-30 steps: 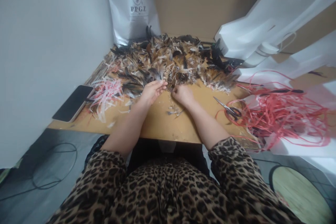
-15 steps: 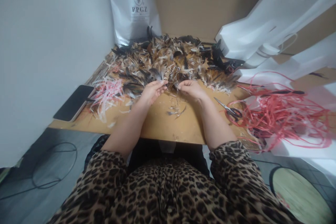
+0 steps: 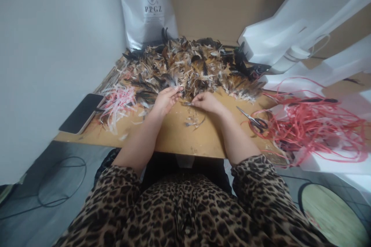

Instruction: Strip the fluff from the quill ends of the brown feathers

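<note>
A wide heap of brown, black and white feathers (image 3: 179,60) covers the back of the wooden table. At its front edge, my left hand (image 3: 166,100) has thumb and forefinger pinched at the base of a greyish feather (image 3: 173,81), which blends into the pile behind. A small dark feather (image 3: 187,104) sticks out leftward from the fingertips of my right hand (image 3: 208,102), which is closed in a pinch just above the tabletop. Between my forearms lie a few loose feather scraps (image 3: 193,122).
On the left are a phone (image 3: 81,114) and pink-and-white plastic strips (image 3: 118,102). Scissors (image 3: 252,119) lie right of my right forearm, beside a tangle of red strips (image 3: 315,127). A printed white bag (image 3: 149,19) stands behind the heap. A round stool (image 3: 330,214) is below right.
My right hand has come slightly down and toward me, a small dark feather now showing in its fingertips. My left hand has shifted a little to the left.
</note>
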Available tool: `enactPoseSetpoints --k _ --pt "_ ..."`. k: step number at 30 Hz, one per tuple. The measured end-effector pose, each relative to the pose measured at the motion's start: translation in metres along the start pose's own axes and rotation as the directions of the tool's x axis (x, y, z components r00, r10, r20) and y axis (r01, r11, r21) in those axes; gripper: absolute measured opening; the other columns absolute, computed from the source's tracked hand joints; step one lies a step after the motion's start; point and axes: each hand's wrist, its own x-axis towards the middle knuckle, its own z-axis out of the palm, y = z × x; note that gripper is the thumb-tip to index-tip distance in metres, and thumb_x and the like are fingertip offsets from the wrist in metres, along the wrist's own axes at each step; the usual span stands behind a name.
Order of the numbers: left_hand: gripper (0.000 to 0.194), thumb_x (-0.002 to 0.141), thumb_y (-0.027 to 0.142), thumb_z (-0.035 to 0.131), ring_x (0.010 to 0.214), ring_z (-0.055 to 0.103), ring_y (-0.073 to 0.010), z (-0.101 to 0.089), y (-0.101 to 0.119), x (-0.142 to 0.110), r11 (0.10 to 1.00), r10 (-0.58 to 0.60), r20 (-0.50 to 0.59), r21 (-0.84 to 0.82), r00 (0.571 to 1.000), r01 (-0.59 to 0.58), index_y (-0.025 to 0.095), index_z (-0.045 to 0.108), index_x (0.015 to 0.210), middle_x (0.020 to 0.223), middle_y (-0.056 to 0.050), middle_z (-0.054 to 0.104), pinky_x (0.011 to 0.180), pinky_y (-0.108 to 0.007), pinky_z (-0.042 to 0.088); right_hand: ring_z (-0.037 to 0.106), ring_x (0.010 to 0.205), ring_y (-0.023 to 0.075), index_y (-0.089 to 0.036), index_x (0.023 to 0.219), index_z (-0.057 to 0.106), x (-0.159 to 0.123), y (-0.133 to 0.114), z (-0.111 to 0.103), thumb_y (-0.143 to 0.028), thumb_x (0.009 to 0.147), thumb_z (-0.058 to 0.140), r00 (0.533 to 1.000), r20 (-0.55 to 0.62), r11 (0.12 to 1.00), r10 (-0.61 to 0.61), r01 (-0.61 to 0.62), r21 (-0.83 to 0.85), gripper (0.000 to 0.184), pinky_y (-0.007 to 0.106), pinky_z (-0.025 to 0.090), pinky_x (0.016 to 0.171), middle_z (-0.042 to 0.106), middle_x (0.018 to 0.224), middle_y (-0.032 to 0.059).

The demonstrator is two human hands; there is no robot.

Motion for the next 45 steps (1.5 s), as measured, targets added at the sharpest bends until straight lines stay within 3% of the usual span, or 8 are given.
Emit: enactPoseSetpoints --k 2,7,15,21,27,33,41,45 --pt "0.011 0.075 0.018 0.070 0.064 0.063 -0.0056 0.000 0.000 0.000 1.000 0.002 0.003 -0.001 1.000 -0.002 0.012 0.068 0.085 0.089 -0.006 0.073 0.054 -0.014 0.044 0.054 0.058 0.0091 -0.012 0.071 0.070 0.002 -0.001 0.006 -0.024 0.068 0.063 0.999 0.013 0.999 -0.029 0.030 -0.043 0.014 0.022 0.042 0.061 0.067 0.066 0.0015" --pt "0.009 0.076 0.016 0.068 0.063 0.063 -0.0053 0.001 0.000 -0.001 1.000 -0.005 0.001 -0.007 1.000 0.005 0.012 0.068 0.084 0.086 -0.006 0.072 0.053 -0.014 0.043 0.059 0.063 0.0095 -0.015 0.088 0.074 -0.003 -0.004 0.003 -0.018 0.066 0.063 0.900 0.430 0.996 -0.069 0.088 -0.024 0.024 0.021 0.046 0.066 0.072 0.076 0.0008" --pt "0.014 0.073 0.016 0.071 0.063 0.063 -0.0048 0.002 -0.001 -0.001 1.000 -0.021 -0.010 -0.011 1.000 0.021 0.012 0.068 0.086 0.086 -0.005 0.072 0.053 -0.014 0.044 0.061 0.067 0.0118 -0.012 0.078 0.072 0.003 -0.004 0.013 -0.012 0.070 0.055 0.994 -0.022 0.969 -0.110 0.103 -0.227 0.019 0.021 0.046 0.066 0.072 0.076 0.0043" --pt "0.008 0.075 0.015 0.069 0.061 0.063 -0.0048 0.005 0.001 -0.003 1.000 -0.014 -0.014 -0.016 1.000 0.014 0.012 0.067 0.083 0.082 -0.005 0.072 0.051 -0.013 0.043 0.062 0.066 0.0113 -0.017 0.080 0.074 -0.004 -0.012 0.008 -0.009 0.065 0.057 0.956 0.285 0.973 -0.068 0.126 -0.191 0.024 0.022 0.047 0.068 0.073 0.076 0.0010" --pt "0.007 0.076 0.015 0.067 0.061 0.062 -0.0051 0.005 0.001 -0.003 1.000 -0.016 -0.012 -0.013 1.000 0.016 0.012 0.067 0.082 0.083 -0.005 0.072 0.053 -0.014 0.043 0.055 0.054 0.0101 -0.014 0.065 0.070 -0.006 -0.006 -0.011 -0.034 0.074 0.059 0.951 0.307 0.998 -0.043 0.058 -0.040 0.025 0.022 0.043 0.057 0.068 0.060 0.0023" --pt "0.009 0.075 0.016 0.070 0.061 0.062 -0.0052 0.004 0.001 -0.002 1.000 -0.021 -0.013 -0.007 1.000 0.021 0.012 0.067 0.082 0.085 -0.006 0.072 0.053 -0.014 0.043 0.056 0.061 0.0104 -0.013 0.076 0.069 0.000 0.005 -0.007 -0.026 0.067 0.061 0.993 0.082 0.989 -0.082 0.091 -0.118 0.017 0.021 0.042 0.062 0.069 0.071 0.0020" --pt "0.007 0.078 0.015 0.066 0.060 0.062 -0.0049 0.005 -0.001 -0.002 1.000 -0.020 -0.006 0.007 1.000 0.020 0.010 0.067 0.082 0.083 -0.005 0.072 0.052 -0.014 0.043 0.061 0.072 0.0174 -0.017 0.076 0.070 0.004 -0.008 0.025 -0.021 0.072 0.054 0.992 -0.091 0.823 -0.093 0.025 -0.567 0.017 0.026 0.040 0.066 0.071 0.081 0.0092" --pt "0.008 0.077 0.016 0.068 0.061 0.062 -0.0048 0.004 -0.002 -0.002 0.999 -0.029 -0.009 0.018 1.000 0.029 0.010 0.067 0.083 0.085 -0.006 0.072 0.053 -0.014 0.043 0.057 0.062 0.0142 -0.015 0.066 0.065 0.005 -0.007 0.023 -0.017 0.070 0.054 0.989 -0.126 0.906 -0.080 0.020 -0.422 0.012 0.026 0.040 0.062 0.067 0.069 0.0070"
